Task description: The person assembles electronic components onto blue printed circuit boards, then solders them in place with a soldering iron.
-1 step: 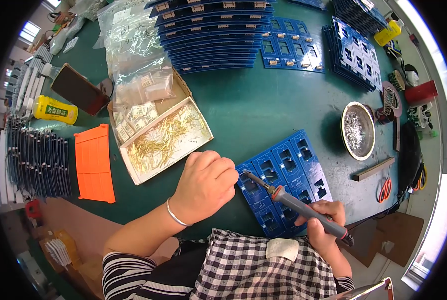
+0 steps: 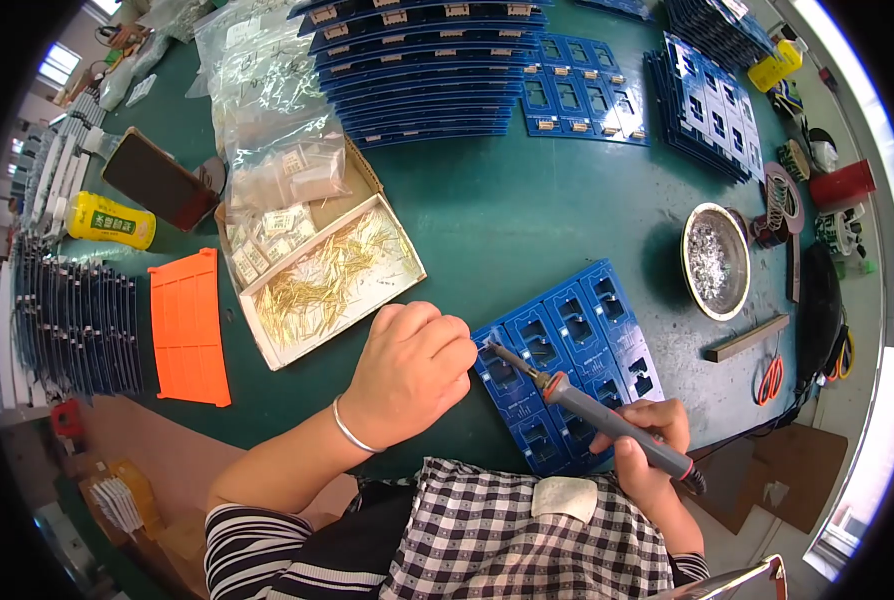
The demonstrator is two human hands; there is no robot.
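A soldering iron (image 2: 602, 412) with a grey handle is gripped in my right hand (image 2: 652, 440). Its tip points up and left, at the upper left corner of a blue circuit board panel (image 2: 557, 335) with several cut-outs. My left hand (image 2: 407, 370), wearing a bangle, is closed beside that same corner; whatever its fingers pinch is hidden. The panel lies tilted on the green table in front of me. Just beyond my left hand stands a shallow cardboard box (image 2: 417, 262) holding many thin gold-coloured pins (image 2: 317, 285).
A tall stack of blue boards (image 2: 422, 90) stands at the back, with more boards (image 2: 707, 110) right of it. At right are a metal bowl (image 2: 702, 222) of silvery scraps, a bar (image 2: 747, 338) and scissors (image 2: 769, 380). An orange tray (image 2: 189, 330) and yellow bottle (image 2: 112, 222) are at left.
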